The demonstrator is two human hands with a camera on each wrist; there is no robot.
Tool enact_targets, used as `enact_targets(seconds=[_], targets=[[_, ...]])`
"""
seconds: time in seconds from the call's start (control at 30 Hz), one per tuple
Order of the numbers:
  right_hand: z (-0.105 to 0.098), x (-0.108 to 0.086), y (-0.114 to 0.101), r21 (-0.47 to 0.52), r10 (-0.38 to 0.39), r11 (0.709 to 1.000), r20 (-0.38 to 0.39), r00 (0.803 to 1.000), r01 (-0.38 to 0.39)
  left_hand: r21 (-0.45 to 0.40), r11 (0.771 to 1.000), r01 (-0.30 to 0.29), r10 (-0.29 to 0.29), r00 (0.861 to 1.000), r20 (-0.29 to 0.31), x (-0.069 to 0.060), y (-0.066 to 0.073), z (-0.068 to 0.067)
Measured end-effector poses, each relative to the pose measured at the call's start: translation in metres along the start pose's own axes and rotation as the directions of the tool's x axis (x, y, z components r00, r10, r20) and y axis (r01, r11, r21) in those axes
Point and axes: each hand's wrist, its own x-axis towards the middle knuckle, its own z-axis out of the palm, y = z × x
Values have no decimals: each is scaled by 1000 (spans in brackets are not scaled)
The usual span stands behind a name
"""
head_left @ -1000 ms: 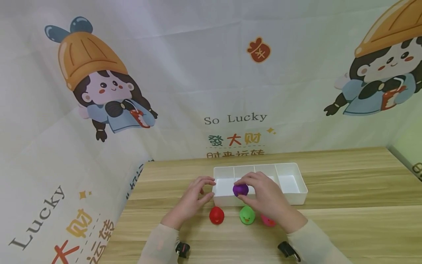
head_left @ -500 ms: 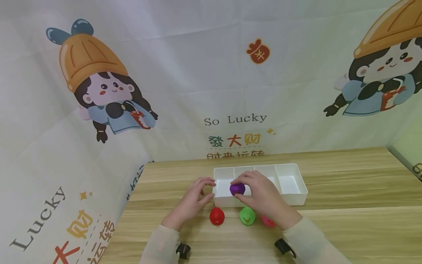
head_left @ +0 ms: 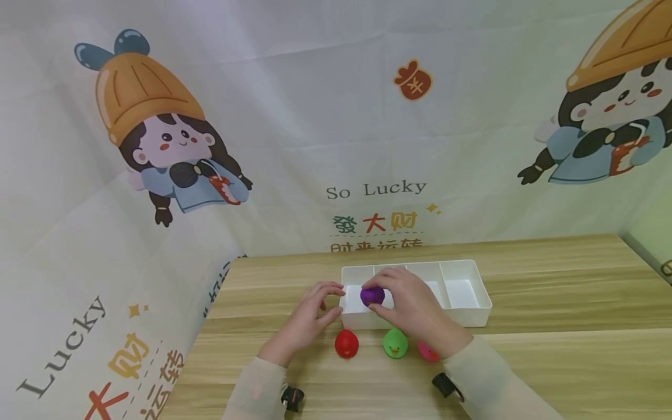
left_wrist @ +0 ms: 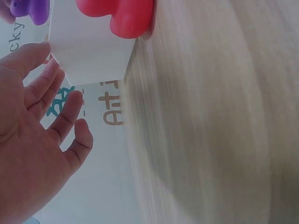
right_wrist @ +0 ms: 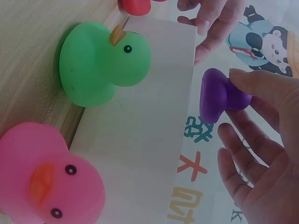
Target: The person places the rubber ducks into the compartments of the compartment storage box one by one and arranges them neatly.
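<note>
My right hand (head_left: 415, 303) pinches a purple rubber duck (head_left: 372, 296) between thumb and fingers. In the right wrist view the purple duck (right_wrist: 219, 95) is above the rim of the white divided box (right_wrist: 140, 121). In the head view it appears over the box's left compartments. My left hand (head_left: 310, 318) is at the box's left end, fingers loosely bent and thumb apart. Its fingertips (left_wrist: 42, 49) are at the box's edge in the left wrist view, and it holds nothing. A red duck (head_left: 346, 344), a green duck (head_left: 395, 343) and a pink duck (head_left: 429, 351) stand before the box.
The white box (head_left: 462, 318) stands on a wooden table (head_left: 567, 303), with its row of compartments running left to right. Behind the table hangs a printed cloth (head_left: 294, 116). My right forearm partly covers the pink duck in the head view.
My right hand has moved left with the purple duck, from about the second compartment toward the leftmost one. The left hand stays at the box's left end.
</note>
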Motion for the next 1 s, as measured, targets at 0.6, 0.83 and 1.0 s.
enact_targets(seconds=[0.6, 0.83, 1.0], targets=[[9, 13, -4, 16, 6, 1000, 34, 999, -6, 23, 1000, 17, -17, 1000, 3, 0, 2, 0], [12, 17, -6, 21, -7, 1000, 49, 999, 6, 19, 1000, 5, -4, 1000, -4, -1, 1, 0], [14, 20, -5, 22, -7, 1000, 52, 999, 5, 25, 1000, 2, -2, 1000, -5, -1, 2, 0]])
